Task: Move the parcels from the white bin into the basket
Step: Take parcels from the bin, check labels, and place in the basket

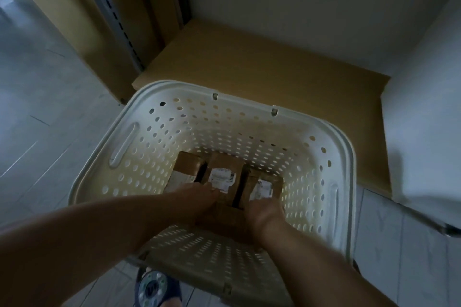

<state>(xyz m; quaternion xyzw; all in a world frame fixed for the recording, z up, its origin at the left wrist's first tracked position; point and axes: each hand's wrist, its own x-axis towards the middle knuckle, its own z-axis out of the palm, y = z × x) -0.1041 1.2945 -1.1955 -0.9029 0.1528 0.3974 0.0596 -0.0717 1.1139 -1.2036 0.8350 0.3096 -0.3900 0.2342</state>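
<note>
One basket (321,132), white with holes, on floor. Three brown parcels (225,172) side by side at bottom, fourth under hands, partly hidden. Left hand (199,197) and right hand (264,212) both down on fourth parcel (224,217); grip hard to tell. White bin (424,119) cut off at right.

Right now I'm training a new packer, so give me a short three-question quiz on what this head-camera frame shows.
1. True or false: both hands are reaching down inside the perforated basket.
2. How many brown parcels stand side by side along the far part of the basket floor? A) one B) three C) five
3. Fill in: the left hand touches the ____ parcel's white label.

Key:
1. True; the right hand is by the right parcel.
2. B: the left parcel, the middle parcel and the right one.
3. middle
</note>
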